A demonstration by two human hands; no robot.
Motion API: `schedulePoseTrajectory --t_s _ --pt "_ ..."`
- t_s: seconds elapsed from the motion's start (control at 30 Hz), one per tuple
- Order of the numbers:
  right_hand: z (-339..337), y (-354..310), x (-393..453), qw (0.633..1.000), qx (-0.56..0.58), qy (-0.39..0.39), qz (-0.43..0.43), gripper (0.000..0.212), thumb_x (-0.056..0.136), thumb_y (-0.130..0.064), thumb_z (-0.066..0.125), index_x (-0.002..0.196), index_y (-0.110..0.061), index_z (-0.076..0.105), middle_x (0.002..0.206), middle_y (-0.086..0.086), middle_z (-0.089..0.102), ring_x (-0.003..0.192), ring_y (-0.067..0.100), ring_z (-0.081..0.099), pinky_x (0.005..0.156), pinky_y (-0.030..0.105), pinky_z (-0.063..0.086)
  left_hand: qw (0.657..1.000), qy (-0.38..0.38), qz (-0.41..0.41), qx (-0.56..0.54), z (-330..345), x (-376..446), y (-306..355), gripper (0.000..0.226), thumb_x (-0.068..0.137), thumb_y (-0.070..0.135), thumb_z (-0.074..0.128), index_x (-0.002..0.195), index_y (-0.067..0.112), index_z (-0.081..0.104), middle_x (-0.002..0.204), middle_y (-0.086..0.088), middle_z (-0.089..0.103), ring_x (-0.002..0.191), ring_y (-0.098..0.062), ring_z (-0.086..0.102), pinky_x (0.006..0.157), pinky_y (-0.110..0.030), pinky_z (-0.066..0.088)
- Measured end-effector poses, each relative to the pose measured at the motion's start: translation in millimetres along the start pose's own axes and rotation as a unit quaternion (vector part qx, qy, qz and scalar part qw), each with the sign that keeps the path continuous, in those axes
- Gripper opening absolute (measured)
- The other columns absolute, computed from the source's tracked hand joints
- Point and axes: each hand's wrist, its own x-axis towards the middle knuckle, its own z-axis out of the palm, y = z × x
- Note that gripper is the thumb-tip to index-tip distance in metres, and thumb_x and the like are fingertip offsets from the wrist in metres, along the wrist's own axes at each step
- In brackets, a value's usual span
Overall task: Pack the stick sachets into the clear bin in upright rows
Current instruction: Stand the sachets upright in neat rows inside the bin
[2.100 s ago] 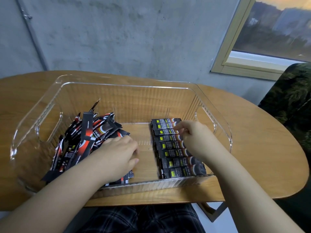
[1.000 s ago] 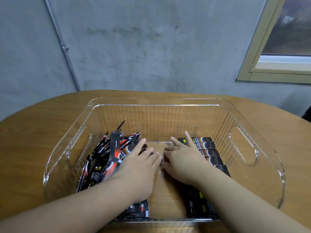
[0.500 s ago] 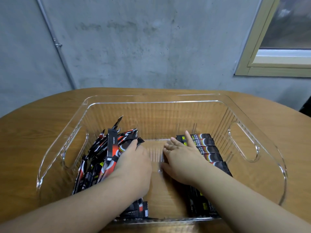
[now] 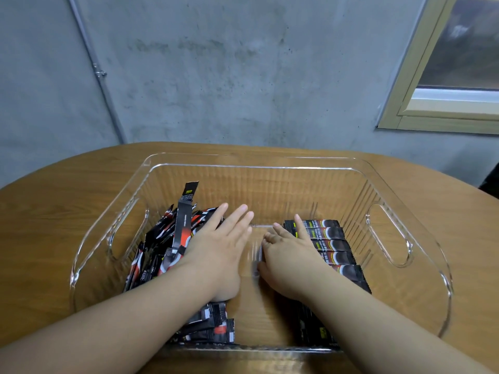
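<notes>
A clear bin (image 4: pixel 405 201) stands on the wooden table and both hands are inside it. Its left half holds a jumbled heap of black and red stick sachets (image 4: pixel 164 247); one sachet (image 4: pixel 186 209) sticks up above the rest. My left hand (image 4: pixel 216 247) lies flat with straight fingers against the heap's right side. Along the right half, black sachets with yellow marks (image 4: pixel 332 244) lie flat in a neat row running front to back. My right hand (image 4: pixel 289 252) rests on that row's left edge, fingers spread; what is under the palm is hidden.
The oval wooden table (image 4: pixel 48 211) ends close to a grey concrete wall. A bare strip of bin floor (image 4: pixel 256 319) runs between the two sachet groups. A window (image 4: pixel 456 63) is at the upper right.
My left hand's fingers have straightened and reached further back along the heap. The upright sachet stands higher. My right hand has stayed on the flat row.
</notes>
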Motion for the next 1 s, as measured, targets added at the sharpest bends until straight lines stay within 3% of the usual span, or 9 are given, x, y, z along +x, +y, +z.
schedulePoseTrajectory --t_s 0.1,0.23,0.37,0.6,0.73,0.9,1.0 --pt "-0.6 -0.4 0.6 1.000 -0.008 -0.012 0.001 0.060 0.100 -0.042 0.023 0.148 -0.007 0.024 0.158 0.008 0.018 0.148 0.021 0.002 0.108 0.049 -0.023 0.998 -0.056 -0.013 -0.020 -0.3 3.1 -0.4 0.072 0.095 0.041 0.026 0.152 0.007 -0.002 0.160 -0.015 0.004 0.147 -0.029 -0.006 0.114 -0.049 -0.015" --pt "-0.8 -0.6 1.0 0.999 -0.019 -0.025 0.008 0.060 0.101 -0.041 0.019 0.150 -0.006 0.017 0.159 0.008 0.013 0.148 0.022 -0.001 0.107 0.050 -0.024 0.999 -0.046 -0.011 -0.012 -7.6 0.3 -0.5 0.064 0.098 0.040 0.020 0.148 0.001 0.024 0.146 -0.015 0.035 0.136 -0.031 0.025 0.118 -0.047 0.004" --pt "-0.5 -1.4 0.6 0.999 -0.029 -0.038 0.010 0.059 0.102 -0.038 0.015 0.150 -0.005 0.013 0.159 0.009 0.009 0.148 0.023 -0.002 0.107 0.052 -0.023 0.998 -0.069 -0.001 0.001 -11.3 -4.2 -3.2 0.059 0.098 0.040 0.023 0.144 0.004 0.034 0.147 -0.015 0.035 0.137 -0.030 0.024 0.118 -0.048 0.003" --pt "-1.0 0.1 -0.8 0.997 -0.043 -0.056 0.008 0.059 0.102 -0.038 0.014 0.151 -0.005 0.007 0.160 0.009 0.004 0.147 0.024 -0.005 0.107 0.052 -0.023 0.991 -0.133 -0.001 -0.025 -17.2 -4.4 -13.2 0.056 0.093 0.030 0.039 0.146 0.013 0.033 0.153 -0.008 0.022 0.143 -0.024 0.011 0.118 -0.050 -0.002" --pt "-1.4 0.2 -0.9 0.997 -0.046 -0.063 0.007 0.060 0.102 -0.039 0.015 0.151 -0.005 0.006 0.160 0.009 0.003 0.147 0.024 -0.005 0.107 0.053 -0.023 0.989 -0.143 0.003 -0.042 -17.1 -7.4 -16.3 0.058 0.093 0.031 0.036 0.149 0.015 0.030 0.157 -0.004 0.019 0.145 -0.021 0.006 0.118 -0.049 -0.001" --pt "-1.5 -0.4 -1.3 0.996 -0.046 -0.071 0.012 0.061 0.102 -0.040 0.017 0.151 -0.005 0.004 0.160 0.009 0.002 0.147 0.024 -0.006 0.107 0.053 -0.023 0.982 -0.153 0.004 -0.108 -14.1 -11.8 -23.4 0.058 0.091 0.049 0.034 0.140 0.018 0.045 0.147 -0.001 0.041 0.139 -0.020 0.025 0.117 -0.041 0.013" --pt "-1.0 -1.0 -0.9 0.996 -0.047 -0.074 0.015 0.061 0.102 -0.038 0.019 0.151 -0.005 0.004 0.160 0.009 0.002 0.147 0.024 -0.006 0.107 0.053 -0.023 0.974 -0.176 0.011 -0.143 -14.9 -15.2 -28.5 0.073 0.085 0.066 0.035 0.142 0.021 0.043 0.149 -0.001 0.039 0.139 -0.021 0.027 0.118 -0.039 0.012"
